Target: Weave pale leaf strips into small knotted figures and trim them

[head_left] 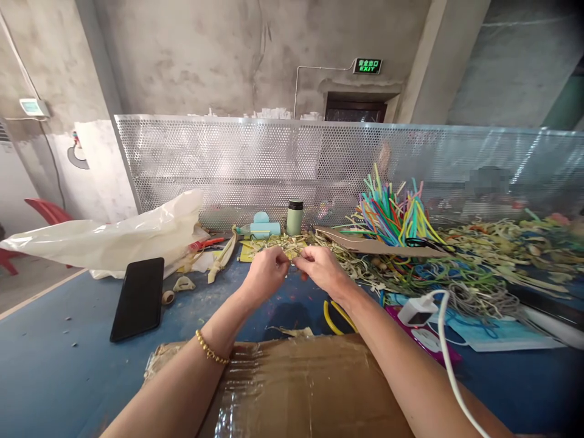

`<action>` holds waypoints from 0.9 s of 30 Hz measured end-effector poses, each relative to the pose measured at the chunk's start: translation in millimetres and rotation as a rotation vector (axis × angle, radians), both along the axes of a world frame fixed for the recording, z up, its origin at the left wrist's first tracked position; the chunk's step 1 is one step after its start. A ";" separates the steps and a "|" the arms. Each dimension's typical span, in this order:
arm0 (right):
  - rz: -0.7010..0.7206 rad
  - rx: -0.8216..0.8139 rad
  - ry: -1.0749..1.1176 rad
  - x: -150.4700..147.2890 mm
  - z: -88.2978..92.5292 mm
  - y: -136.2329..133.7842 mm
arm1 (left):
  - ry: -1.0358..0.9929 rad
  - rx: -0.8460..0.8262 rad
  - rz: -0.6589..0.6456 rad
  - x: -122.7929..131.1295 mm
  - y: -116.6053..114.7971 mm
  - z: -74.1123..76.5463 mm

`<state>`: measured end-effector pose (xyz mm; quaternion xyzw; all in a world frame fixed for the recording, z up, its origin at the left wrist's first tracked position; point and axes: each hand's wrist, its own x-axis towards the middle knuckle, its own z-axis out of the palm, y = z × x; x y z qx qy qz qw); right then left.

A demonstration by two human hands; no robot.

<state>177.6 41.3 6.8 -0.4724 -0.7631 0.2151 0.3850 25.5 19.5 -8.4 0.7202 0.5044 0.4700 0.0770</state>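
Note:
My left hand (267, 271) and my right hand (322, 267) meet close together above the blue table, fingers pinched and facing each other. Whatever lies between the fingertips is too small to make out. Just behind them spreads a heap of pale yellow-green strips (269, 244), partly on a yellow sheet (246, 252). Below the hands, a yellow curved handle (332, 319) shows beside my right forearm. A flattened cardboard piece (301, 383) with clear tape lies under my forearms, and a pale scrap (296, 332) rests at its far edge.
A black phone (137, 299), a tape roll (168, 297) and plastic sheeting (150, 234) are at left. A green jar (295, 218) stands at the back. Colourful pipe cleaners (395, 210), tangled strips (410, 271), a white charger (416, 311) with cable and a blue mask (497, 331) fill the right.

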 end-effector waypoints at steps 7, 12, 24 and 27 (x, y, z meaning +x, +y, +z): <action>0.164 0.032 0.080 5.4 -4.4 7.9 | -0.241 -0.170 -0.153 -9.5 7.7 0.1; 0.205 0.042 0.101 5.2 -8.1 10.7 | -0.232 -0.186 -0.199 -8.6 7.2 -0.9; 0.182 0.010 0.143 3.7 0.1 2.6 | -0.268 -0.171 -0.193 -8.2 7.0 -1.3; 0.110 0.003 0.157 3.5 4.1 -2.2 | -0.229 -0.137 -0.145 -7.6 5.2 -0.3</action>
